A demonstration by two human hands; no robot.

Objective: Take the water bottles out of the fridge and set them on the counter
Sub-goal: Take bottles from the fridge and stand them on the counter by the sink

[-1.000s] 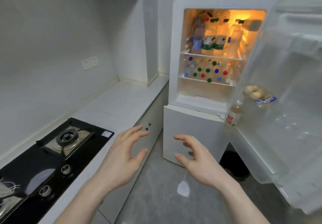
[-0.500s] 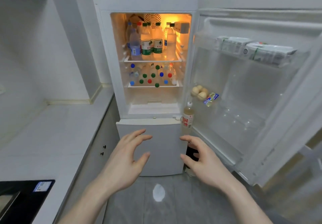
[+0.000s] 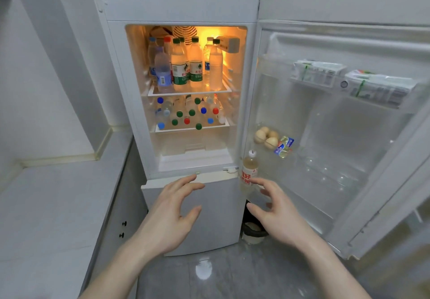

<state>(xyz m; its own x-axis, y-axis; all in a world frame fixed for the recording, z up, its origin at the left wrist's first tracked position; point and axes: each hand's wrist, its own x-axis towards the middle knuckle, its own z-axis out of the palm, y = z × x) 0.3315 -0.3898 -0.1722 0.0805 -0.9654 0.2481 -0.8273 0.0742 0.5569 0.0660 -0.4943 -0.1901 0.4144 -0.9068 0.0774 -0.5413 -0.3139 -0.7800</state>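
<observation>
The white fridge [image 3: 121, 70] stands straight ahead with its upper door [image 3: 349, 124] swung open to the right. Several water bottles [image 3: 186, 68] with green, blue and red caps stand upright on the lit top shelf. More bottles [image 3: 188, 112] lie on the shelf below, caps facing me. My left hand [image 3: 167, 215] and my right hand [image 3: 277, 215] hover in front of the closed lower door, fingers spread, holding nothing. The pale counter [image 3: 53, 201] runs along the left.
The door rack holds white cartons [image 3: 353, 82] at the top, a few round pale items [image 3: 265, 137], a small packet [image 3: 283, 146], and a bottle with red lettering [image 3: 249, 170] at the bottom. A dark object [image 3: 253, 229] sits on the grey floor under the door.
My view has swung right from the stove and counter to face the fridge, and I have come closer. Both hands stay open and have risen toward the lower door.
</observation>
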